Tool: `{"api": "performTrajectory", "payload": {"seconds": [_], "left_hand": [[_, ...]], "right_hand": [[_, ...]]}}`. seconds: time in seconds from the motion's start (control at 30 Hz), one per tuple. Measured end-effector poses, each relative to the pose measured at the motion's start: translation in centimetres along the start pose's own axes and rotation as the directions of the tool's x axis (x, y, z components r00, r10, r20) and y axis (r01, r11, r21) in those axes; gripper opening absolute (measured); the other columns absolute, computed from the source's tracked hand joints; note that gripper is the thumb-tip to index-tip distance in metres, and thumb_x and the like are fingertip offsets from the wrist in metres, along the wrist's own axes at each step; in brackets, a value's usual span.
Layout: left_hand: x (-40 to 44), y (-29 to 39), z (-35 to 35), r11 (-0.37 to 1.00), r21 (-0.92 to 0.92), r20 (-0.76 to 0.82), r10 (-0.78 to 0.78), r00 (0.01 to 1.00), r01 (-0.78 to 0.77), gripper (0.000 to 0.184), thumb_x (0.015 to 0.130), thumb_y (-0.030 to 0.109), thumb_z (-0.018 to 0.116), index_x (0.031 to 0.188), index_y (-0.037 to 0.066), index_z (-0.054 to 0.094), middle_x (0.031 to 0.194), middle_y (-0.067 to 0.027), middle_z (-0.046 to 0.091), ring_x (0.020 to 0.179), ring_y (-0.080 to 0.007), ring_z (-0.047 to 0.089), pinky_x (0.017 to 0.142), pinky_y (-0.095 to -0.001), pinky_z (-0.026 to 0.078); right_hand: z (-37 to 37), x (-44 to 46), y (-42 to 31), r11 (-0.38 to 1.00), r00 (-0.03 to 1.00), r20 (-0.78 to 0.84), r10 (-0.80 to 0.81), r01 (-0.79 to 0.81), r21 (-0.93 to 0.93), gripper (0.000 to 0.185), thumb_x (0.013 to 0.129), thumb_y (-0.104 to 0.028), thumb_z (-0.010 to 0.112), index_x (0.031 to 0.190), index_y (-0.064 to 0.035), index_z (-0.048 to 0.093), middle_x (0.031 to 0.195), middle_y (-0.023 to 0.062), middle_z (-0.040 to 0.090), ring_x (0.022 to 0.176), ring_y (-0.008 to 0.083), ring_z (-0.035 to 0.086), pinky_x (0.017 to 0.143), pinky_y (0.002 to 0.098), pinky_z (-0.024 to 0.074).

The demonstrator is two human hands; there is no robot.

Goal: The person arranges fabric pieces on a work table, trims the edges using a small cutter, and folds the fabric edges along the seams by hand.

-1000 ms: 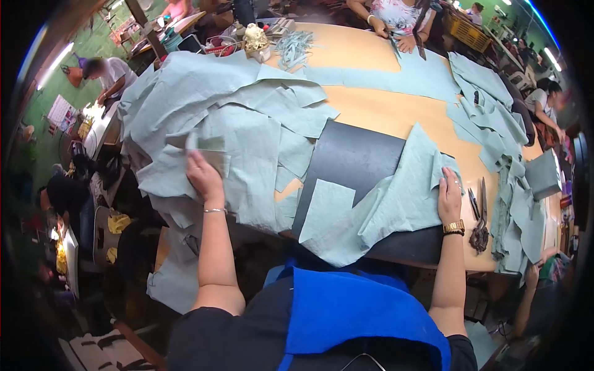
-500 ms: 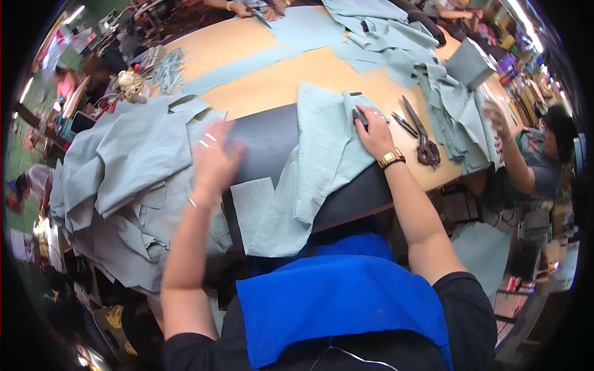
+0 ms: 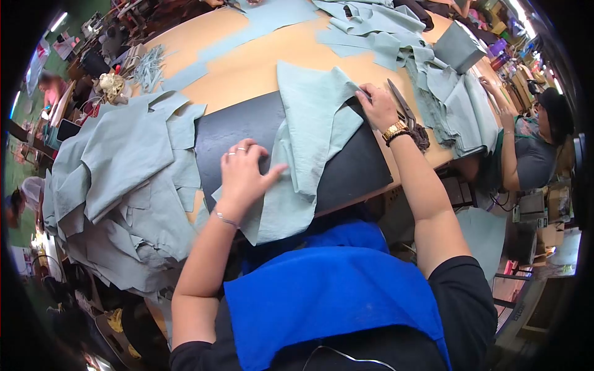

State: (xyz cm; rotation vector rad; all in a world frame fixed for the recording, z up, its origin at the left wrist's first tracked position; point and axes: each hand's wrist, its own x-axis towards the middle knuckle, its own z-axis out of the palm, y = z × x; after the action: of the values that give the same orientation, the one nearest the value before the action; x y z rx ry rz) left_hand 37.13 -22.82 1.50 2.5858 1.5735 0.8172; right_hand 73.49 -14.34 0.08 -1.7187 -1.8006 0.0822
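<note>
A pale green cloth piece (image 3: 303,142) lies loosely folded across a black board (image 3: 241,120), its lower end hanging over the front edge. My left hand (image 3: 244,173) is over the cloth's left side, thumb and fingers apart, holding nothing. At the cloth's upper right corner, my right hand (image 3: 377,108) has its thumb and fingers closed on the edge. A small dark thing shows by those fingers, too hidden to name. Large dark scissors (image 3: 403,104) lie just beyond my right hand, partly covered by it.
A big heap of green cloth (image 3: 124,167) spills over the table's left side. More stacked cloth (image 3: 458,111) lies at the right, near a seated person (image 3: 535,148). Thin cloth strips (image 3: 148,69) sit at the back left. Another person's hands are at the far edge.
My left hand has moved right from the heap's edge to over the cloth. My right hand has moved slightly up, and the cloth's right part has shifted, baring more board.
</note>
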Motion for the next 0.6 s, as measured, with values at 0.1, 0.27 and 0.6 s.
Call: {"api": "performTrajectory", "payload": {"seconds": [0.1,0.27,0.6], "left_hand": [[1.1,0.3,1.6,0.984,-0.159,0.058,-0.072,0.996,0.081,0.034,0.087,0.04,0.065,0.09,0.007,0.061,0.095,-0.0123,0.063,0.093,-0.0312,0.06,0.082,-0.0424,0.045],[3.5,-9.8,2.0,0.414,-0.812,0.04,-0.663,0.747,0.411,0.03,0.098,0.033,0.056,0.092,0.004,0.052,0.081,-0.0026,0.05,0.074,-0.0158,0.043,0.07,-0.0293,0.042],[-0.5,-8.7,-4.1,0.255,-0.515,0.631,-0.532,0.564,0.818,0.034,0.092,0.032,0.065,0.113,0.006,0.061,0.093,-0.0032,0.069,0.076,-0.0082,0.063,0.066,-0.0225,0.05]], "right_hand": [[-0.9,-0.9,0.8,0.997,1.0,0.017,0.017,-0.016,-0.071,0.029,0.093,-0.033,0.058,0.103,-0.0065,0.066,0.087,0.0153,0.069,0.087,0.0325,0.065,0.08,0.0406,0.0471],[-2.5,-1.3,4.8,0.983,0.986,-0.104,0.132,-0.117,0.142,0.028,0.093,-0.032,0.06,0.102,-0.0066,0.065,0.08,0.0112,0.067,0.073,0.0253,0.065,0.064,0.035,0.049],[-2.0,-3.7,1.6,0.991,0.973,0.224,0.049,-0.075,0.112,0.037,0.086,-0.028,0.071,0.115,-0.0064,0.062,0.078,0.0039,0.065,0.064,0.0164,0.06,0.063,0.0308,0.0491]]}}
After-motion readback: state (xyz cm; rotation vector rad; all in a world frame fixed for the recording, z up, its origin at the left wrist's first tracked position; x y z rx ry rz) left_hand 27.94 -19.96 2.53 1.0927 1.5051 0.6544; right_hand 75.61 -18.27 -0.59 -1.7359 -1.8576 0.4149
